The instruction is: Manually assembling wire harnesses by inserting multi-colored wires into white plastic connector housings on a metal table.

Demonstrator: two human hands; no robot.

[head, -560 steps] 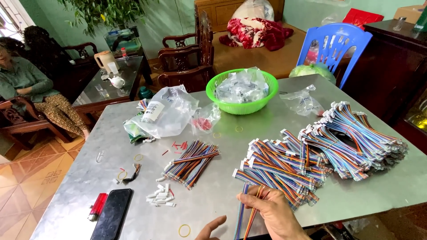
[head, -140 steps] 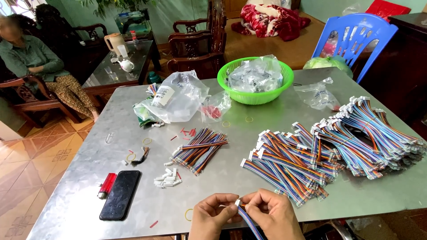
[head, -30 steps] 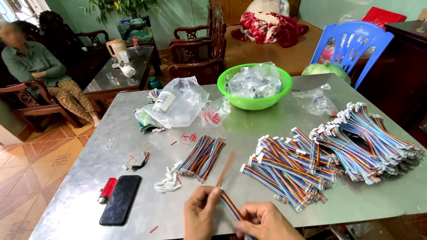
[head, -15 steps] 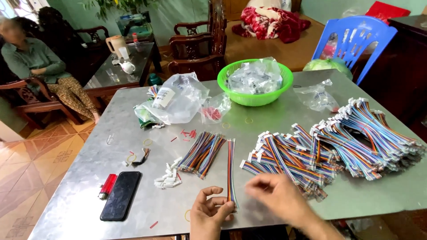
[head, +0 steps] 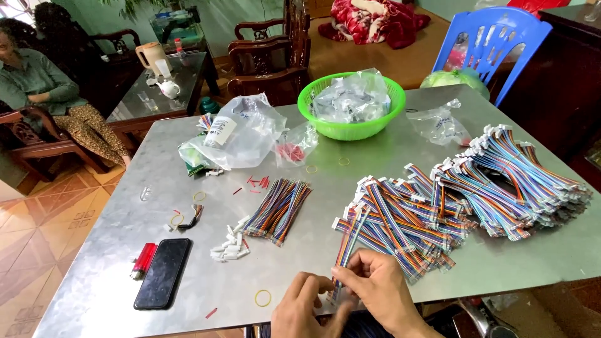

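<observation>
My left hand and my right hand meet at the near edge of the metal table. Both pinch the near end of a multicoloured ribbon cable that lies on the table and runs away from me to a white connector. Just right of it lies a big heap of similar ribbon cables with white plugs. A loose bundle of coloured wires lies to the left, with a small pile of white connectors beside it.
A black phone and red lighter lie near left. A yellow rubber band sits by my left hand. Further back are clear plastic bags, a green basket, a blue chair. A person sits far left.
Half a second ago my left hand held a cable alone while my right reached to the heap. Now both hands hold one cable's near end, close together.
</observation>
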